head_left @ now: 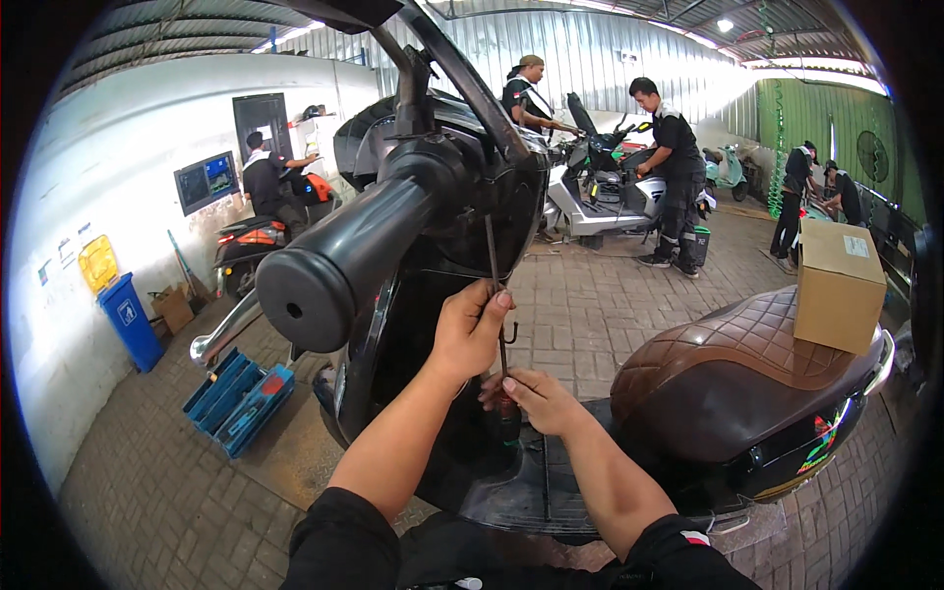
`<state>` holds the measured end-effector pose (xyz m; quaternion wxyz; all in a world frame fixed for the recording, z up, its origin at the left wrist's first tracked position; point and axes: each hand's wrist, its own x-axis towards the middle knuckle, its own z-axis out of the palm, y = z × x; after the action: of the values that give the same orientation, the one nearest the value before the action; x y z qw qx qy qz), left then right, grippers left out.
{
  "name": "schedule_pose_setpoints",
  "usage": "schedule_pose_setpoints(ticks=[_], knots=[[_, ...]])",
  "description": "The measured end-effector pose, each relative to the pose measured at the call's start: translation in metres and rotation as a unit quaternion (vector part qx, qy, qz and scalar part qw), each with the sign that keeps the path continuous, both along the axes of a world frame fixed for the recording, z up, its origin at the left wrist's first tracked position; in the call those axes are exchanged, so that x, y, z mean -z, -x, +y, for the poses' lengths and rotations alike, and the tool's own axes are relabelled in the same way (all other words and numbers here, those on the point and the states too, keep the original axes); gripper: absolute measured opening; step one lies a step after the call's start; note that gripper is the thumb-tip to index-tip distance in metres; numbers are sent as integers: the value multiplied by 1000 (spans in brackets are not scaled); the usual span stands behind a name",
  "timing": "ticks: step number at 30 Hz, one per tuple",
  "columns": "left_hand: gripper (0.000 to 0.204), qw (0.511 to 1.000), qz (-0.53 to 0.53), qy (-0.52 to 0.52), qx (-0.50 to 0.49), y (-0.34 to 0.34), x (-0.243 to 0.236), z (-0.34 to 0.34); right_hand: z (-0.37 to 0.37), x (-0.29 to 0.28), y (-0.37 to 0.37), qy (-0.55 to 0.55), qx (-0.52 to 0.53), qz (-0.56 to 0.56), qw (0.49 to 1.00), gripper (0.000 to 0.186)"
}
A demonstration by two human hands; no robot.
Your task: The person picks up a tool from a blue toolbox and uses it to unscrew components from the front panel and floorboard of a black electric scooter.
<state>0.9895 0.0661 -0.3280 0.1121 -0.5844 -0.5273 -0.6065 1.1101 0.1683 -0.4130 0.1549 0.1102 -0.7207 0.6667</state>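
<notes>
A long screwdriver [508, 425] stands upright, its thin shaft reaching up under the handlebar of a black scooter [442, 246]. My left hand [467, 334] closes around the shaft, thumb uppermost. Lower down, my right hand [541, 401] has its fingers on the dark handle, which shows some red and green. A small black hook [512, 334] sits just beside the shaft. Above my left hand is the black handlebar grip [344, 261]. Where the screwdriver's tip meets the scooter is hidden in shadow beneath the handlebar.
A brown quilted seat [698, 374] with a cardboard box [841, 285] on it lies to my right. On the paved floor at left are an open blue toolbox [239, 403] and a blue bin [131, 323]. Several people work around other scooters, including a silver scooter [600, 197], farther back.
</notes>
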Motion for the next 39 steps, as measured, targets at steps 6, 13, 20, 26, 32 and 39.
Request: schedule_pose_setpoints(ticks=[6, 13, 20, 26, 32, 39], knots=[[28, 993, -80, 26, 87, -8, -5, 1, -7, -1, -8, -65, 132, 18, 989, 24], [29, 997, -58, 51, 10, -19, 5, -23, -20, -2, -6, -197, 256, 80, 943, 21], [75, 971, -220, -21, -95, -89, 201, -60, -22, -16, -10, -150, 178, 72, 970, 24], [50, 929, -362, -72, 37, -91, 204, -18, -19, -8, -8, -152, 176, 81, 969, 26], [44, 880, -440, -173, 47, -93, 213, -16, -19, -11, -8, -192, 156, 56, 967, 28], [42, 862, -456, -182, 128, -90, 220, -4, -13, -20, -14, -217, 168, 37, 961, 30]])
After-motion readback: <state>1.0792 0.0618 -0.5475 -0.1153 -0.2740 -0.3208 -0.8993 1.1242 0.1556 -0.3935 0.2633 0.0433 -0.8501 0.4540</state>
